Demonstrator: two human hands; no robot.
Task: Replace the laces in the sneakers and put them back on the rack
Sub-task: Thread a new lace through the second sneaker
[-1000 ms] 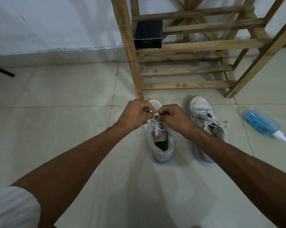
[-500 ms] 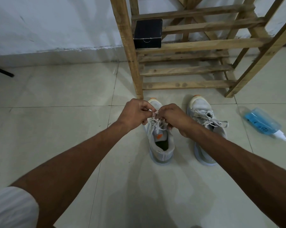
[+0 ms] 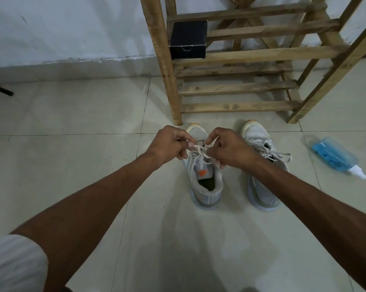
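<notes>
Head view: pinches pale flat lace (image 3: 200, 146) in left hand (image 3: 169, 144) and right hand (image 3: 230, 150) over grey mesh sneaker (image 3: 207, 186); best drawn evenly, knot centred.

Held out ahead, your left hand (image 3: 170, 144) and right hand (image 3: 231, 151) sit close together, each pinching the lace (image 3: 199, 146)
</notes>
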